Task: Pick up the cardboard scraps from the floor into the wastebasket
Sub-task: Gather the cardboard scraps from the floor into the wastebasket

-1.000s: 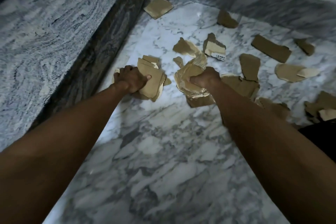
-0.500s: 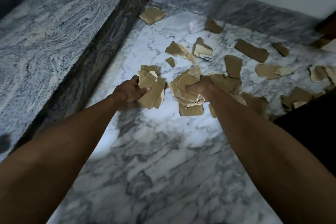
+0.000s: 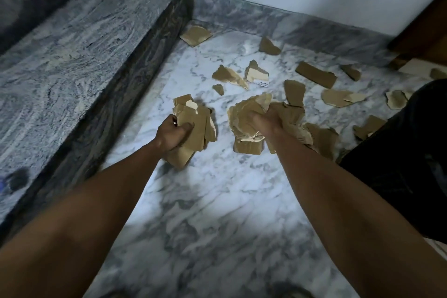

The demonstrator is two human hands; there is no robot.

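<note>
White label (image 3: 263, 83) on a floor scrap (image 3: 257, 72) — print unreadable.

Bare marble floor (image 3: 217, 201) lies open nearby; a stone step (image 3: 84, 60) blocks the left side.

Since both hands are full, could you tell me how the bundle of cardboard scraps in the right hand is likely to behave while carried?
The bundle of cardboard scraps looks light and fairly stiff, since the torn pieces keep flat faces. It is a loose stack in the right hand, so outer pieces may slip out. One piece hanging below probably drops first.
</note>
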